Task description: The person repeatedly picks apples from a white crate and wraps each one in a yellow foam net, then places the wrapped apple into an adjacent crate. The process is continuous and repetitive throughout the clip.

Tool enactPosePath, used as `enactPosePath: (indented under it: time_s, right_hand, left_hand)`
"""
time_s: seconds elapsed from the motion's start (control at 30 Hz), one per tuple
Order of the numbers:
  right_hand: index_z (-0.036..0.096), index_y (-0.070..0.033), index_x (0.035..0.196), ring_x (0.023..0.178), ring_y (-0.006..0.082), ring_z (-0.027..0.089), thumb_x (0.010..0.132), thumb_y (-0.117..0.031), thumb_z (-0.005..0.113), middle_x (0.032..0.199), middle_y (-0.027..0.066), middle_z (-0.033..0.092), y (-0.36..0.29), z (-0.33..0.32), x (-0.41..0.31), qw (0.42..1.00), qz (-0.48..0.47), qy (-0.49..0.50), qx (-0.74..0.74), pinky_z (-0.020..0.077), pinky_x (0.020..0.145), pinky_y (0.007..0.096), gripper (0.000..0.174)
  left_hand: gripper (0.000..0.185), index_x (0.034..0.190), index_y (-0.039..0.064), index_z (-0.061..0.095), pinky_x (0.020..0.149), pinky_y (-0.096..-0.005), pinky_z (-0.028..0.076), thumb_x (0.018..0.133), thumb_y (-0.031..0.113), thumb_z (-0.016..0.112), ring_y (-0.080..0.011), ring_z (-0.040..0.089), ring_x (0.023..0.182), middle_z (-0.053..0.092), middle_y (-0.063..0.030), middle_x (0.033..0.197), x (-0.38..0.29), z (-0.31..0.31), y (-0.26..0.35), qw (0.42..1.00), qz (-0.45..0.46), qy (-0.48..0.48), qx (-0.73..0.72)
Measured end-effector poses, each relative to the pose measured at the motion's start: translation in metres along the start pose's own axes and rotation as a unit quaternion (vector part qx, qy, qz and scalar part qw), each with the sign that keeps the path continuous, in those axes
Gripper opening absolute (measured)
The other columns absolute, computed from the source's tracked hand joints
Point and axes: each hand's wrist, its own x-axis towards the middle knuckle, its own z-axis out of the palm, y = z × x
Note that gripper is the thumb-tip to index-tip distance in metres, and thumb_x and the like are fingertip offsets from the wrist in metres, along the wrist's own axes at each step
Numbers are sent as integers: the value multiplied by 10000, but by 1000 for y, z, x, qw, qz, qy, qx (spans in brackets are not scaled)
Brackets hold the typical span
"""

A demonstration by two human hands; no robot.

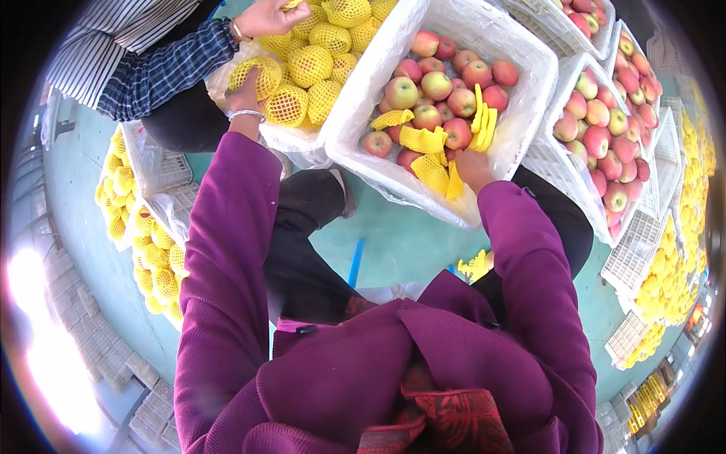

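My left hand [245,95] is around a fruit in a yellow foam net [269,78], at the near left corner of a lined crate [289,139] of netted fruit. My right hand [473,169] reaches into a white plastic-lined crate [533,68] that holds loose red-and-green apples [437,85]. Flattened yellow foam nets [422,139] lie over these apples. One net strip [454,183] lies against my right hand. The fingertips of that hand are hidden, so its grip does not show.
A co-worker's hand [271,20] with a bracelet is above the netted fruit. More apple crates [607,133] stand at the right. Netted fruit [156,252] fills crates on the left; more lies at far right [669,272]. My knees flank the green floor [391,244].
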Motion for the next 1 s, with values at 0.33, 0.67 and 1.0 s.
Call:
enactPosePath:
  time_s: [0.33,0.67,1.0]
  right_hand:
    - [626,-70,901,795,294,632,837,-230,582,850,150,649,20,-80,-7,907,-125,141,376,488,710,379,178]
    - [577,-51,1065,707,99,553,871,-285,615,847,11,584,-24,-188,-119,771,-189,123,596,468,603,244,307]
    - [533,-17,1136,836,94,558,872,-324,625,965,35,568,-24,-182,-134,659,-248,71,706,470,712,240,416]
  left_hand:
    - [604,1147,-38,552,751,-364,519,753,390,716,-249,640,889,646,-134,1038,12,2,-20,928,200,33,313]
    - [557,1246,-12,491,921,-288,443,756,80,738,-183,547,1087,572,-106,1167,-288,30,20,758,315,-564,90]
    - [314,1115,8,546,645,-191,469,828,69,659,-84,582,824,623,-36,978,-301,37,22,768,131,-625,53]
